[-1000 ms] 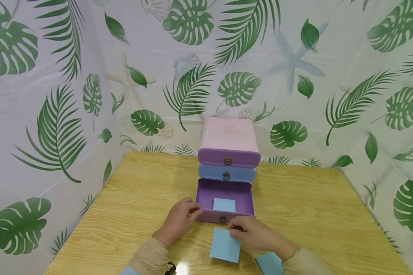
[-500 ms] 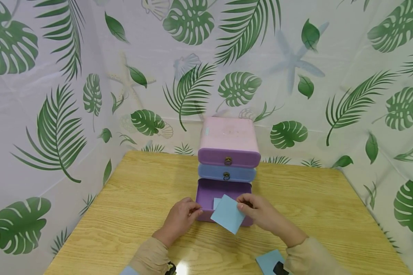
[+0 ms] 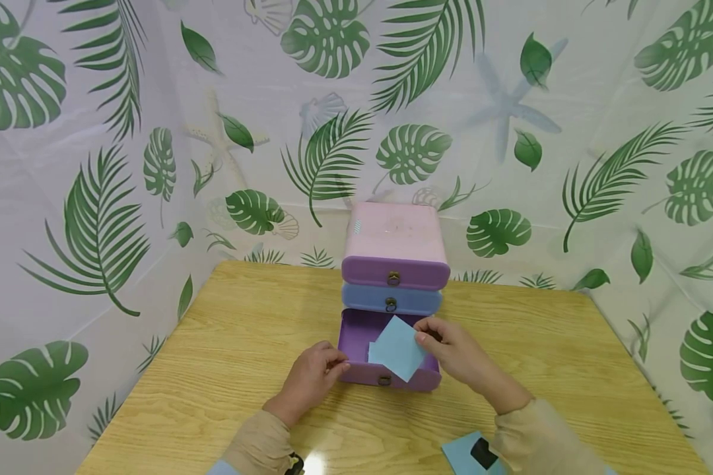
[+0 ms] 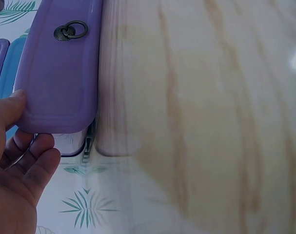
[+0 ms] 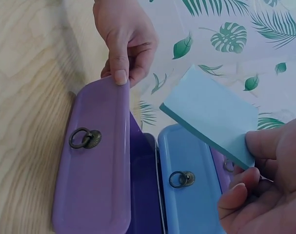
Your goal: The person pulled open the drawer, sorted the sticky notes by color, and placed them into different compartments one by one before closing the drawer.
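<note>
My right hand (image 3: pixel 454 353) pinches a light blue sticky note pad (image 3: pixel 399 348) by one corner, thumb on its face. The pad is tilted over the pulled-out bottom drawer (image 3: pixel 358 373), which is purple with a ring pull. Another blue pad (image 3: pixel 372 353) lies inside that drawer, mostly covered from above by the held one. At the drawer's front left corner, my left hand (image 3: pixel 311 376) grips the rim. In the left wrist view its thumb lies on the drawer front (image 4: pixel 65 83), with the fingers curled at the edge.
The small pink-topped drawer cabinet (image 3: pixel 395 227) stands toward the back of the wooden table (image 3: pixel 243 316). Its purple top drawer (image 3: pixel 368 272) and blue middle drawer (image 3: pixel 356 298) are closed. A further blue pad (image 3: pixel 459 454) lies near the right sleeve. Leaf-printed cloth hangs behind.
My right hand has carried the blue pad up and away from the table in front, turning it, to above the bottom drawer. The left hand stays on the drawer corner.
</note>
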